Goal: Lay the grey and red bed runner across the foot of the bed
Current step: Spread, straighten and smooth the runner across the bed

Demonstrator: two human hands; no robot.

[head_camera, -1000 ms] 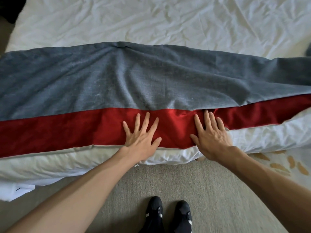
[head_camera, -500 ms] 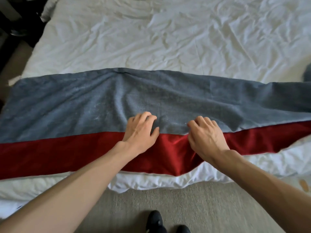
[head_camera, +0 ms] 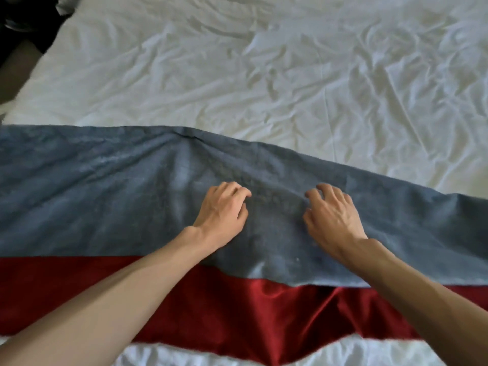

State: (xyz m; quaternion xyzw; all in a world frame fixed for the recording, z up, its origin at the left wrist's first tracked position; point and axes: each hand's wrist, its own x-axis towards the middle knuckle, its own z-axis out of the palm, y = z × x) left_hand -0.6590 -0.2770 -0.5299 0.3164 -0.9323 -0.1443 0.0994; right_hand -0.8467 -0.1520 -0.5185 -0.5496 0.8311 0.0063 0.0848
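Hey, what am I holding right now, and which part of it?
The bed runner: left hand and right hand each have a grip on its grey band, fingers curled into the cloth near the middle; the red band lies free.

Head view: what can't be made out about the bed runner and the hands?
- Bed runner: both ends cut off by the frame's side edges, head view.
- Left hand, right hand: fingertips curled under, so pinching or pressing is unclear.
- Dark things, top left corner: blurred and cropped.
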